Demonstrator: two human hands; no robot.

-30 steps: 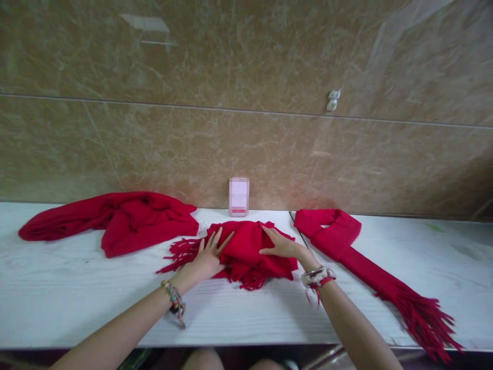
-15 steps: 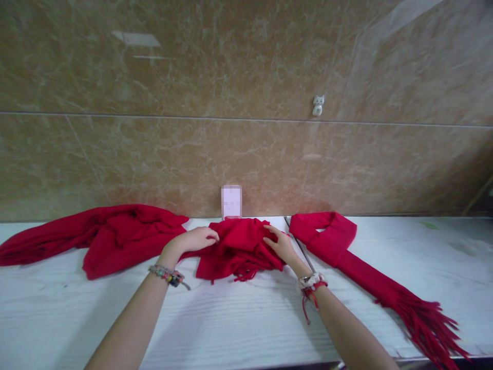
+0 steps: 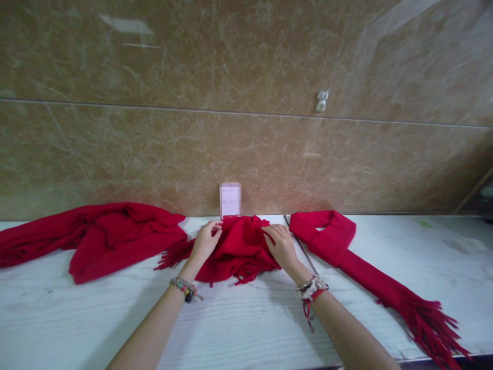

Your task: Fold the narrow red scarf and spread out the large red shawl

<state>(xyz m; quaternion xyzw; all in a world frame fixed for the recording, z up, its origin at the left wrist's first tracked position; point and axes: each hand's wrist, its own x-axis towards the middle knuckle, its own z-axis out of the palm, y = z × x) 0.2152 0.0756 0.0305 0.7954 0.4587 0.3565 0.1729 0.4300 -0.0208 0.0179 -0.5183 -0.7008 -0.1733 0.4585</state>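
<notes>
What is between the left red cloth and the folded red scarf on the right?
In the head view, a bunched red scarf lies between them, with the left hand and right hand at its sides and a phone-like object behind.

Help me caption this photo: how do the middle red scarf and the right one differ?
The middle scarf is bunched in a heap; the right scarf lies in a narrow strip, looped at one end. The left hand and right hand are at the middle scarf, while the right scarf is untouched. Both are red and fringed.
</notes>
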